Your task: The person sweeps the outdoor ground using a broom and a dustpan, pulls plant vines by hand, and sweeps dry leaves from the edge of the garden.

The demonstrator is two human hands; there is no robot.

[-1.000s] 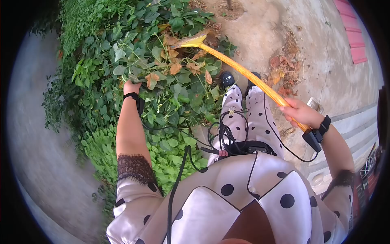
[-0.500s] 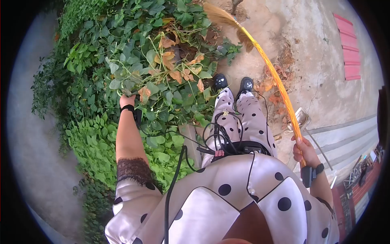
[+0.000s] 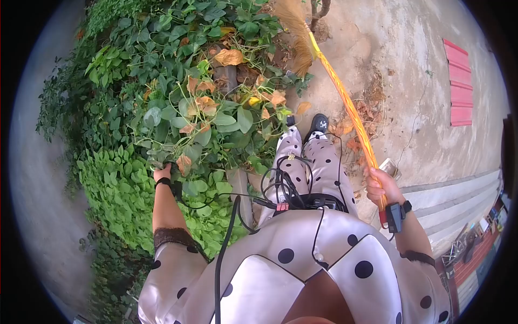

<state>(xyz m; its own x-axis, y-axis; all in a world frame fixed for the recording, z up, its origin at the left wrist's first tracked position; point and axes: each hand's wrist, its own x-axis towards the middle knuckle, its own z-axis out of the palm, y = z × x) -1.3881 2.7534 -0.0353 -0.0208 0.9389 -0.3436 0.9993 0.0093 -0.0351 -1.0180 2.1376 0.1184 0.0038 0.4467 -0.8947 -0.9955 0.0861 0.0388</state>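
Note:
My right hand [image 3: 385, 188] is wrapped round the lower end of the orange-yellow handle of a broom [image 3: 352, 108]. The handle slants up and away, and its tan bristles [image 3: 298, 40] are at the top, beside the plants. On the other side, my left hand [image 3: 163, 173] is closed at the edge of a leafy vine [image 3: 208, 121] with green leaves and some dry brown ones. Leaves partly hide those fingers, but the vine's stems stretch toward them.
Low bright green plants [image 3: 116, 189] grow beside my left arm. A concrete edging [image 3: 238, 186] borders the bed near my legs. Dry leaves [image 3: 350, 129] lie on the bare ground. A red corrugated sheet [image 3: 459, 83] is at the right, above pale steps [image 3: 450, 202]. Black cables [image 3: 288, 183] hang at my waist.
My left hand has drawn back toward me, dragging the vine's leaves along. The broom has shifted left and its bristles now show more fully. My feet have shifted slightly.

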